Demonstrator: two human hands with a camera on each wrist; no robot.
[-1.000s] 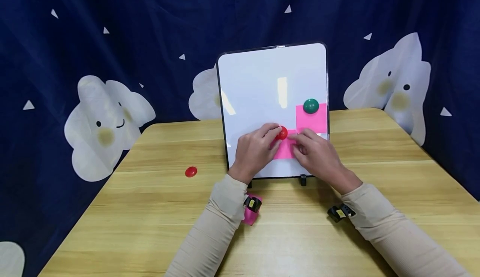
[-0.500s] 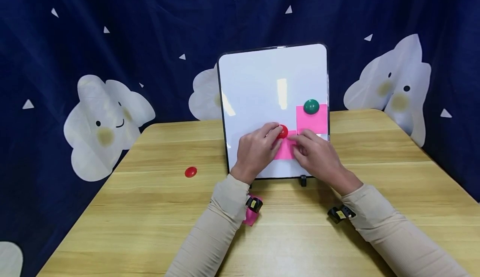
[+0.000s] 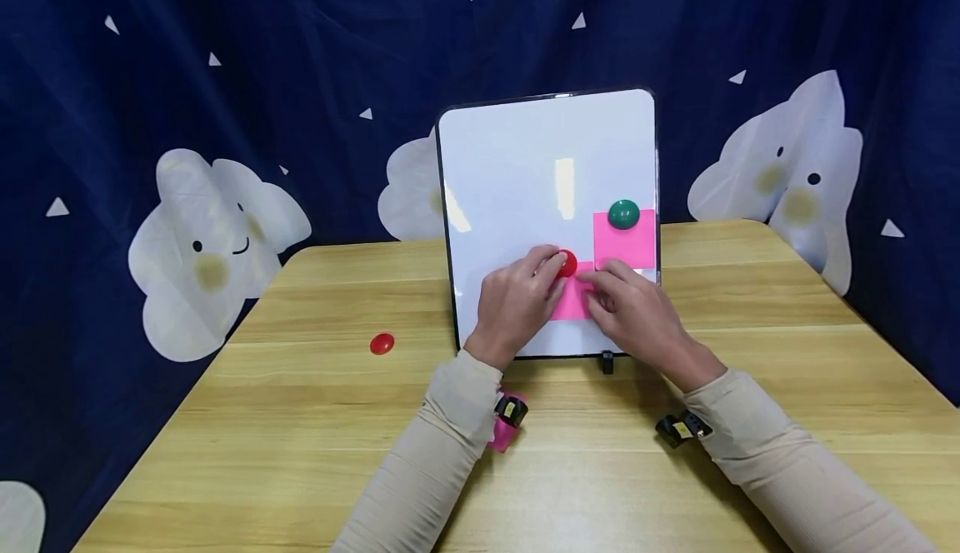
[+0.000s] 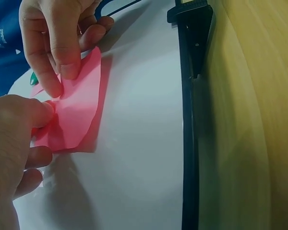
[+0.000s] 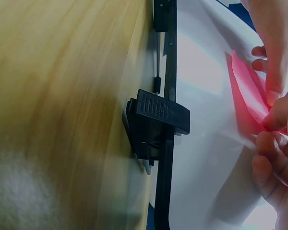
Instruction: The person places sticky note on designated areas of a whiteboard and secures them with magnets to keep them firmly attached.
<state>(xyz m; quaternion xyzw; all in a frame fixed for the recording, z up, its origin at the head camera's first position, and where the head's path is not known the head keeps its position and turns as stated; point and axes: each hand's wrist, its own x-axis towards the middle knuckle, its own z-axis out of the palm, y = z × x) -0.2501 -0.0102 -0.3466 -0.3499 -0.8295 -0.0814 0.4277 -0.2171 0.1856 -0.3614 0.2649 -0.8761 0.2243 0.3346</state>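
My left hand (image 3: 513, 299) grips a round red magnet (image 3: 568, 264) at the top edge of a pink sticky note (image 3: 572, 301) on the whiteboard (image 3: 510, 178). The thumb and index finger lie along the magnet's left side and partly cover it. From the other side, my right hand (image 3: 637, 307) pinches the same note near its upper right corner. In the left wrist view, the note's lower part (image 4: 81, 115) bows away from the board and casts a shadow. A second pink note (image 3: 626, 249) hangs at the board's right edge under a green magnet (image 3: 624, 214).
Another red magnet (image 3: 382, 344) lies on the wooden table (image 3: 300, 420) left of the board. A darker pink piece (image 3: 504, 436) lies partly hidden below my left wrist camera. Black stand feet (image 3: 607, 361) support the board's lower edge. A dark blue curtain (image 3: 337, 28) hangs behind.
My left hand and wrist have shifted very slightly to the right. Both hands keep their holds on the magnet and the note, and my right hand is nearly still.
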